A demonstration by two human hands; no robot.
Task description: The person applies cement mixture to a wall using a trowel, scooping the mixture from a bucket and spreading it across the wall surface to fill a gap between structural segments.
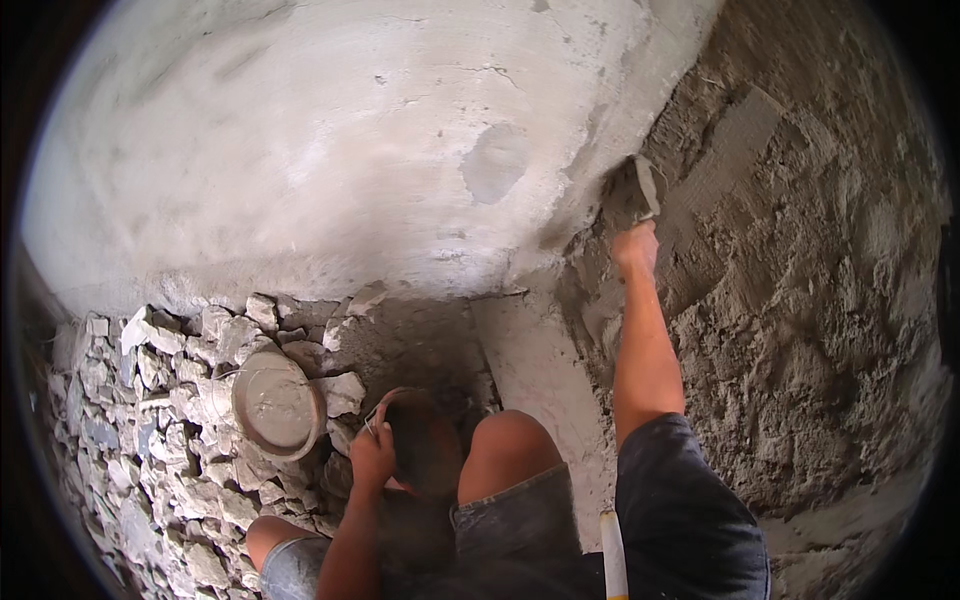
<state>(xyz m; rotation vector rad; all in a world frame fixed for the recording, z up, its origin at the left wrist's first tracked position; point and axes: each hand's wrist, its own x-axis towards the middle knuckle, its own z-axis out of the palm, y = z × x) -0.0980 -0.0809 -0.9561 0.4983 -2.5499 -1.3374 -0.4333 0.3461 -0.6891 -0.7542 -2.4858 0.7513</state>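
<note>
My right hand (636, 248) is closed round the handle of a trowel (626, 192), reaching forward to the corner where two walls meet. The trowel's blade lies at or very near the rough grey mortar wall (800, 260) on the right; whether it touches cannot be told. Down by my knees, my left hand (372, 455) grips the near-left rim of a bucket (425, 440). The bucket tilts, with its dark, grey-coated inside showing, and a thin wire handle sticks up by my fingers. How much it holds is too dark to tell.
A second round bucket (277, 405) of grey, wet-looking material stands on a heap of broken stones (190, 440) at the left. A pale smooth wall (350, 150) rises ahead. Between my legs and the mortar wall runs a pale slab (540, 360). My bent knee (510, 445) is beside the held bucket.
</note>
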